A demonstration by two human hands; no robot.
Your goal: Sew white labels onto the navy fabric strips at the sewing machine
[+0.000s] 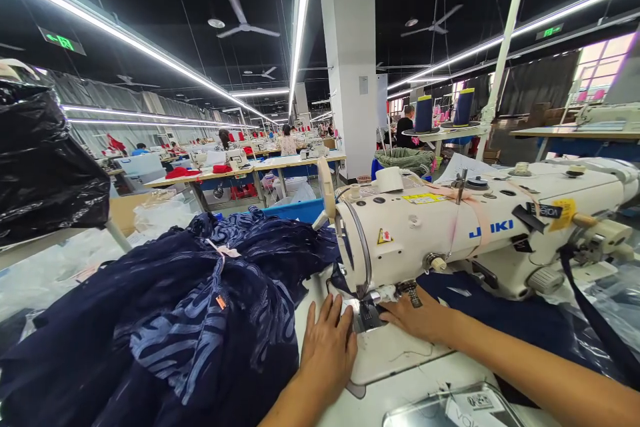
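A white sewing machine (425,227) stands over a pale work surface, its needle area at the centre. My left hand (327,343) lies palm down left of the presser foot, fingers spread, fingertips by a small piece of dark cloth (339,277). On the other side, my right hand (417,317) reaches under the machine arm, its fingertips beside the metal needle plate (369,317). Part of that hand is behind machine parts, and whether it holds anything is hidden. A large heap of navy patterned fabric (200,320) fills the left side, next to my left hand.
Dark cloth (510,313) lies behind my right forearm. A clear-lidded case (450,407) is at the front edge. Two navy thread cones (424,113) stand behind the machine. A black plastic bag (45,167) is at the far left. People sit at distant tables.
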